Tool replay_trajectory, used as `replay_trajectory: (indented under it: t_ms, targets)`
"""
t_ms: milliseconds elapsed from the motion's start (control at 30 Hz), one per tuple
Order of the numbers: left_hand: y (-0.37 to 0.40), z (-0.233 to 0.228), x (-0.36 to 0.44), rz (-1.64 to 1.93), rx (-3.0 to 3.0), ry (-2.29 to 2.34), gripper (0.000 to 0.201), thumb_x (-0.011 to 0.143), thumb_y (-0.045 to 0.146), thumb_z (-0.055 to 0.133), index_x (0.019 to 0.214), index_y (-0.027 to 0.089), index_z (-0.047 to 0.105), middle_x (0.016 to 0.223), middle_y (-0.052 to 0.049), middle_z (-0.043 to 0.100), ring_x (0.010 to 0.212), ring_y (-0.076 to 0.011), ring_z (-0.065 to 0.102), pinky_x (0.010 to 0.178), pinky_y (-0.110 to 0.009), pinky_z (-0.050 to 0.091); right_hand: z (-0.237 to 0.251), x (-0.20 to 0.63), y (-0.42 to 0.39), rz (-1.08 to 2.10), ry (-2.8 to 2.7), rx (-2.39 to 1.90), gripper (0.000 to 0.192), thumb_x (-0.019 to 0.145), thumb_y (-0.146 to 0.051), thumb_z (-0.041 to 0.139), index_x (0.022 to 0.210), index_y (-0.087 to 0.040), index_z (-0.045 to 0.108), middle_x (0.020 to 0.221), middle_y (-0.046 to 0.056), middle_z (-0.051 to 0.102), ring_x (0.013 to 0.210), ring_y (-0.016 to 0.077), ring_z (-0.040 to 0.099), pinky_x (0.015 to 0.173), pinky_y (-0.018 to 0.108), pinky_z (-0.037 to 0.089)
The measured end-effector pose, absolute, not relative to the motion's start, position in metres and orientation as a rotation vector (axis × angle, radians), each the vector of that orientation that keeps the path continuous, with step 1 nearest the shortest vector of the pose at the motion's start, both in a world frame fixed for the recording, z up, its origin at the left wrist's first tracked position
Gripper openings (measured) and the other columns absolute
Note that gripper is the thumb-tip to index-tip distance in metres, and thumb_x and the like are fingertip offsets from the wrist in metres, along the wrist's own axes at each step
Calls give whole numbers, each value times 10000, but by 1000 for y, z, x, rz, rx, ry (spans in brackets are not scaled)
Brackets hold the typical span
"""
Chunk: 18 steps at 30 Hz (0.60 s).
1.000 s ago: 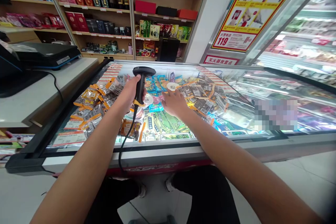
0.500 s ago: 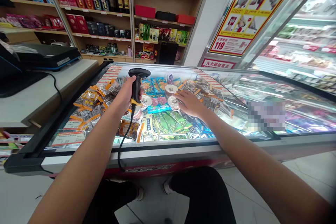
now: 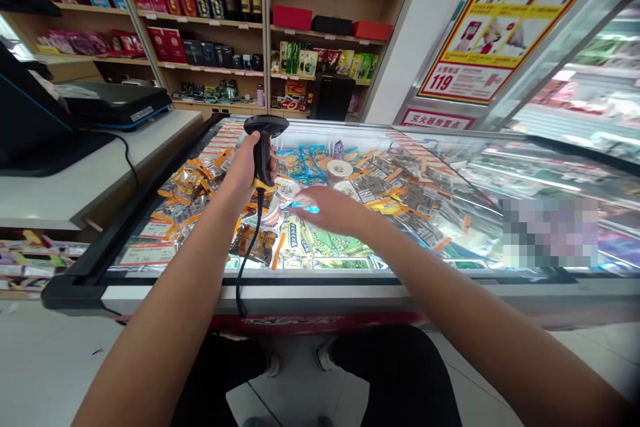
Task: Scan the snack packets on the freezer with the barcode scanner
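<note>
Black barcode scanner [image 3: 264,147] sits gripped upright in your left hand [image 3: 243,170]; your right hand [image 3: 330,210] hovers open, fingers spread, over the glass-topped freezer [image 3: 320,273], holding nothing.

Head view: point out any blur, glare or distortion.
Head view: the right hand is smeared by motion blur; the left hand and its scanner stay sharp; the freezer lid shows pale reflections; shelves bow at the edges; a pixelated patch covers part of the glass.
</note>
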<state>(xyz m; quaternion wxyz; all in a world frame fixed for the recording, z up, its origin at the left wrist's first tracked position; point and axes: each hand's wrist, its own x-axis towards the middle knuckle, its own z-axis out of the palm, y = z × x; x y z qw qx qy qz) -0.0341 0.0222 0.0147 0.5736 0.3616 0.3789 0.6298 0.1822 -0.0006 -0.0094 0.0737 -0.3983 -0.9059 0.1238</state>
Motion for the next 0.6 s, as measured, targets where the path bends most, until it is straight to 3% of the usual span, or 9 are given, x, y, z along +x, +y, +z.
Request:
replay_trajectory:
  t_ms: [133, 267, 367, 500, 600]
  targets:
    - [18, 17, -35, 1557, 842, 906, 429, 928, 617, 560, 868, 194, 584, 520, 23, 566, 394, -126, 566, 411, -216, 429, -4, 120, -27, 577, -2873, -959, 679, 918, -655, 664, 1358, -138, 637, 1344, 207, 672, 1204, 367, 641, 952, 451, 514]
    - [16, 18, -34, 1615, 866, 900, 470, 907, 667, 562, 890, 198, 582, 527, 21, 578, 432, -137, 606, 407, -210, 424, 4, 99, -25, 774, -3040, -976, 420, 864, -489, 778, 1085, -147, 674, 1043, 116, 730, 930, 270, 687, 738, 326, 482]
    - [16, 17, -34, 1603, 868, 919, 504, 893, 703, 565, 911, 200, 586, 530, 20, 581, 442, -143, 615, 413, -213, 431, 15, 112, -12, 858, -3079, -946, 279, 841, -393, 769, 968, -188, 629, 960, 69, 699, 820, 227, 646, 647, 311, 439]
    - [15, 19, -35, 1573, 878, 915, 521, 912, 714, 529, 934, 197, 592, 528, 21, 576, 439, -142, 604, 422, -222, 439, 23, 155, 15, 890, -2995, -1078, 143, 849, -315, 677, 930, -226, 602, 986, 79, 684, 813, 241, 632, 648, 350, 478]
    - [13, 22, -35, 1560, 882, 849, 525, 933, 701, 506, 960, 185, 600, 537, 20, 573, 426, -129, 577, 423, -227, 431, 16, 189, 35, 908, -2780, -1147, 239, 920, -405, 594, 1100, -259, 650, 1060, 105, 702, 903, 287, 665, 749, 414, 544]
